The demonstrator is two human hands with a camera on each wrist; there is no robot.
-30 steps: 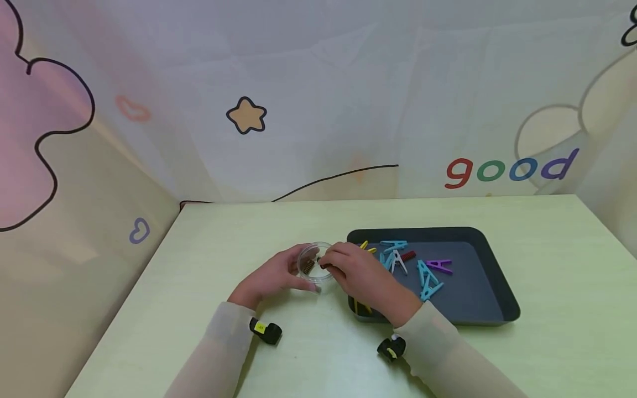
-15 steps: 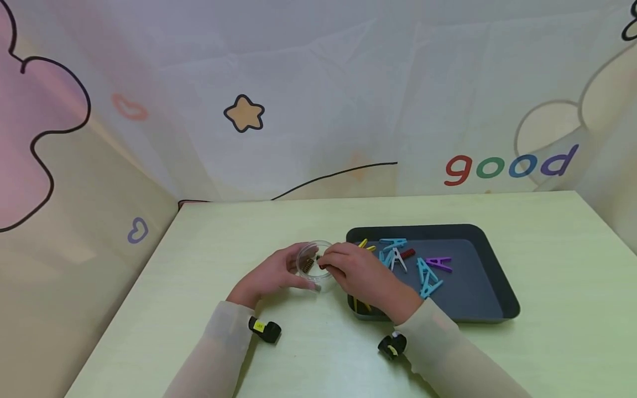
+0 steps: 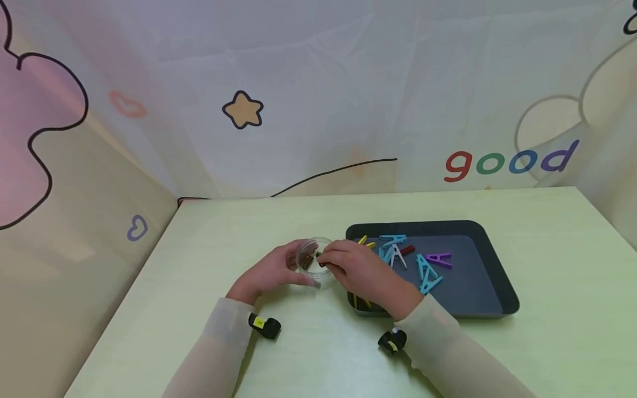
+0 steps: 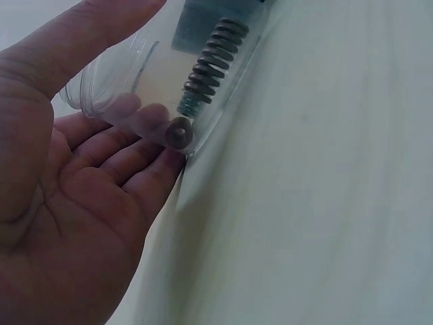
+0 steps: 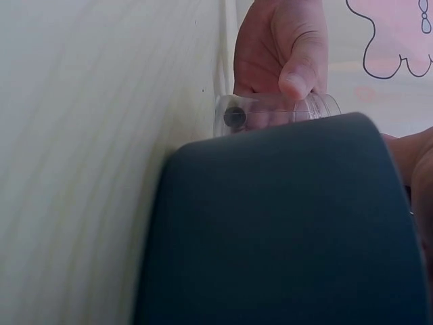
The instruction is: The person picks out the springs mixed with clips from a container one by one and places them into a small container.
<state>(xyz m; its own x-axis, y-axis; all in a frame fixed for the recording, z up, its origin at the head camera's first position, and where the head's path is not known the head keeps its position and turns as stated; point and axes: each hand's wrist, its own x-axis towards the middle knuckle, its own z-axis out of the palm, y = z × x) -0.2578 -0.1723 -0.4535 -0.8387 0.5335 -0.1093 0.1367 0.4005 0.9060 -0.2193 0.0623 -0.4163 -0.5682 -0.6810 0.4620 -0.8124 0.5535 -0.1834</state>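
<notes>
My left hand holds a clear plastic jar on the table, its thumb on one side and fingers on the other. Inside the jar lies a coil spring, with the round end of another spring near the bottom. Over the jar's mouth, my right hand pinches a small dark red spring, mostly hidden by the fingers. The right wrist view catches the left hand around the jar, while the right hand shows only at the edge.
A dark grey tray stands right of the jar, under the right forearm. It holds blue clips, a purple clip, a white clip, yellow clips and a red spring. A printed cloth hangs behind the table.
The head view has tilted down a little, so the wall prints and tray sit slightly differently. Both hands keep nearly the same pose at the jar.
</notes>
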